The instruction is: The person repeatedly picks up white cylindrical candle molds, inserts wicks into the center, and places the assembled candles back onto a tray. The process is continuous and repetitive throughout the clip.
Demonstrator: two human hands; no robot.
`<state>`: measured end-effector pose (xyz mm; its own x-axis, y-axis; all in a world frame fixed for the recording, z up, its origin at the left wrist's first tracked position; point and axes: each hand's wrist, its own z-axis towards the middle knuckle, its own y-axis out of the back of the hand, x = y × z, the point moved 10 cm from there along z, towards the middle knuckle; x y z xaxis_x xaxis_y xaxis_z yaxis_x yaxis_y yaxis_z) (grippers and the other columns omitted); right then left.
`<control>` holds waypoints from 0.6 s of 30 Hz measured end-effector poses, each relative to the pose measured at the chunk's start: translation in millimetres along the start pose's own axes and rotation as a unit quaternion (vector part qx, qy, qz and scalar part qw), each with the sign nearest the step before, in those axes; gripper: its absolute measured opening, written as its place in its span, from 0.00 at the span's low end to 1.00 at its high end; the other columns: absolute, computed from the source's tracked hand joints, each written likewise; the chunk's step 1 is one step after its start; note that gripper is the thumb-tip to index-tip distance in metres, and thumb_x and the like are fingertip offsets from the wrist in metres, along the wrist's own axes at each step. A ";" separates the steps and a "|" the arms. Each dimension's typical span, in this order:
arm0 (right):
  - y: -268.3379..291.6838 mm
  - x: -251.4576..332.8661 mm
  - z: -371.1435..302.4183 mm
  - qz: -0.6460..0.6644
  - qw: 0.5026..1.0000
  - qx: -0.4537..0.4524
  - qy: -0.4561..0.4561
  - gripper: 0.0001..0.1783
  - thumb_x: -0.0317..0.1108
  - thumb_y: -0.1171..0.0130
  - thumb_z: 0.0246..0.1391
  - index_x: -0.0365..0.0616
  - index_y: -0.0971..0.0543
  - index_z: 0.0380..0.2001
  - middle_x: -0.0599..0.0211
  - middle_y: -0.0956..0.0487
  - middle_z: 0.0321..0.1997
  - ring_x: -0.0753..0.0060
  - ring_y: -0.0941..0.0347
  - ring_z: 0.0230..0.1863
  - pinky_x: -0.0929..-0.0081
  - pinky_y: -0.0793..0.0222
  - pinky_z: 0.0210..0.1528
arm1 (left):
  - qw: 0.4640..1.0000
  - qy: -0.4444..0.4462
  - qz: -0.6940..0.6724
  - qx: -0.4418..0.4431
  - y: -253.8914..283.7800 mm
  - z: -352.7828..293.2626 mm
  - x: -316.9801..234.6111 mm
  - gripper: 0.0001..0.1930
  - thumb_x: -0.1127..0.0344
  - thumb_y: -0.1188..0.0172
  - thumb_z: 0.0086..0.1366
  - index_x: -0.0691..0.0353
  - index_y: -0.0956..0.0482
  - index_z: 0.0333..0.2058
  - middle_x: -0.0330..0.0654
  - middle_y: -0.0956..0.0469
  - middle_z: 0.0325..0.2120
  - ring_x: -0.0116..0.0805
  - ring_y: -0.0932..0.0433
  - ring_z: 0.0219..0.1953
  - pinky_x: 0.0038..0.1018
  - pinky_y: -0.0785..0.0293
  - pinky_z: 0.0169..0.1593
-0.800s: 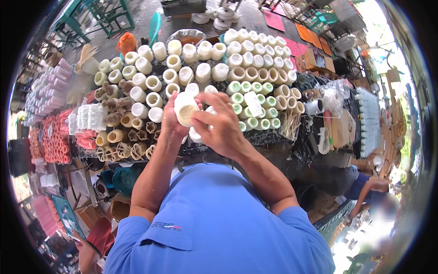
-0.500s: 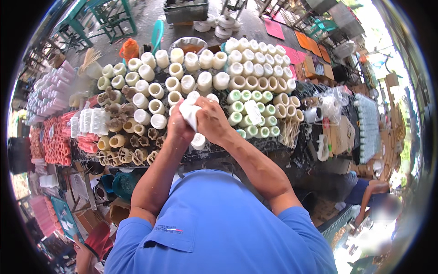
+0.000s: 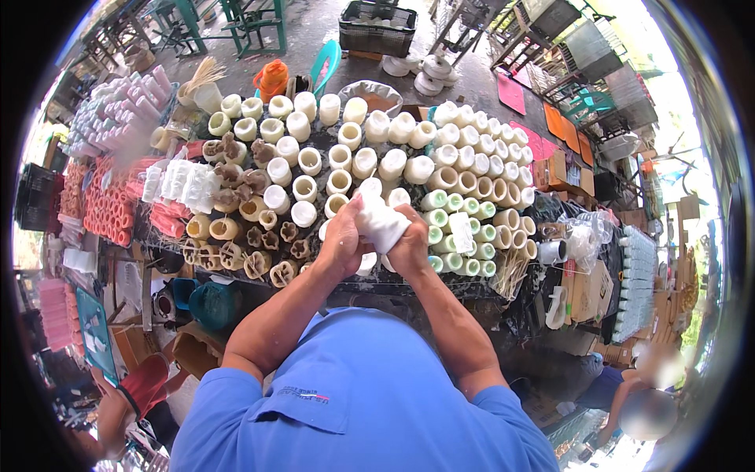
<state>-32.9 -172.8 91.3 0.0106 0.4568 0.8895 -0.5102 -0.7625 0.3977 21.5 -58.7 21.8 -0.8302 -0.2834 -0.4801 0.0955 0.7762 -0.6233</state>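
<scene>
Two hands (image 3: pixel 343 239) (image 3: pixel 410 245) around cloth-like white bundle (image 3: pixel 382 223)

"How do the hands sit?"
"The left hand (image 3: pixel 344 241) grips a white piece (image 3: pixel 382 221) at eight o'clock; the right hand (image 3: pixel 410 244) grips it at four."
"And around them?"
"Cream cylinders (image 3: pixel 364 163) stand toward twelve, a black crate (image 3: pixel 376 38) well beyond. Pale green cylinders (image 3: pixel 452 263) sit near, about three."
"At nine?"
"Salmon-coloured tubes (image 3: pixel 110 203), well apart from the hands."
"Six?"
"A blue shirt (image 3: pixel 314 401)."
</scene>
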 end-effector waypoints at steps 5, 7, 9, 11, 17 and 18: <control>8.3 19.7 -11.4 -0.012 0.997 -0.061 0.037 0.14 0.24 0.24 0.49 0.40 0.11 0.42 0.60 0.16 0.46 0.60 0.16 0.47 0.64 0.21 0.49 | 0.994 -0.087 0.014 0.065 -11.4 -10.6 -28.3 0.19 0.55 0.46 0.81 0.53 0.31 0.64 0.41 0.22 0.56 0.36 0.18 0.53 0.43 0.15 0.44; 9.6 15.4 -10.0 0.009 0.996 -0.080 0.021 0.14 0.24 0.25 0.50 0.39 0.12 0.43 0.59 0.17 0.48 0.60 0.16 0.48 0.64 0.21 0.51 | 0.995 -0.084 0.019 0.058 -12.0 -9.3 -28.3 0.18 0.56 0.46 0.81 0.54 0.31 0.63 0.41 0.22 0.55 0.34 0.19 0.53 0.40 0.15 0.45; 1.9 13.9 -4.9 -0.002 0.998 -0.058 0.035 0.16 0.24 0.25 0.51 0.38 0.13 0.44 0.60 0.18 0.47 0.61 0.16 0.47 0.66 0.20 0.50 | 0.994 -0.084 0.033 0.062 -13.6 -8.4 -26.6 0.18 0.55 0.46 0.82 0.54 0.31 0.63 0.41 0.21 0.55 0.33 0.20 0.54 0.38 0.15 0.45; -7.2 -3.3 -1.2 0.064 0.996 -0.048 -0.022 0.16 0.24 0.25 0.50 0.37 0.13 0.45 0.60 0.18 0.46 0.61 0.16 0.46 0.66 0.20 0.49 | 0.990 -0.114 0.035 0.071 -15.0 -9.0 -28.2 0.18 0.55 0.46 0.82 0.55 0.30 0.63 0.40 0.21 0.55 0.32 0.20 0.54 0.38 0.14 0.48; -18.9 -24.1 -6.0 0.190 0.970 -0.092 -0.116 0.16 0.22 0.26 0.50 0.38 0.15 0.44 0.61 0.17 0.44 0.61 0.16 0.44 0.65 0.21 0.44 | 0.986 -0.140 0.070 0.061 -8.4 -15.6 -23.0 0.18 0.58 0.45 0.82 0.56 0.30 0.64 0.40 0.21 0.55 0.31 0.21 0.55 0.38 0.14 0.50; -18.5 -21.6 -5.4 0.188 0.970 -0.096 -0.118 0.16 0.22 0.27 0.51 0.38 0.15 0.44 0.61 0.17 0.44 0.61 0.16 0.44 0.65 0.21 0.44 | 0.985 -0.140 0.093 0.049 -6.7 -15.9 -23.7 0.18 0.58 0.44 0.82 0.56 0.30 0.64 0.40 0.20 0.55 0.31 0.21 0.55 0.39 0.14 0.49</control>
<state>-28.3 -166.1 63.5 -0.0220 0.0290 0.9993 -0.6664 -0.7456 0.0070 31.8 -48.2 47.2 -0.6107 -0.2967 -0.7341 0.2951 0.7750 -0.5588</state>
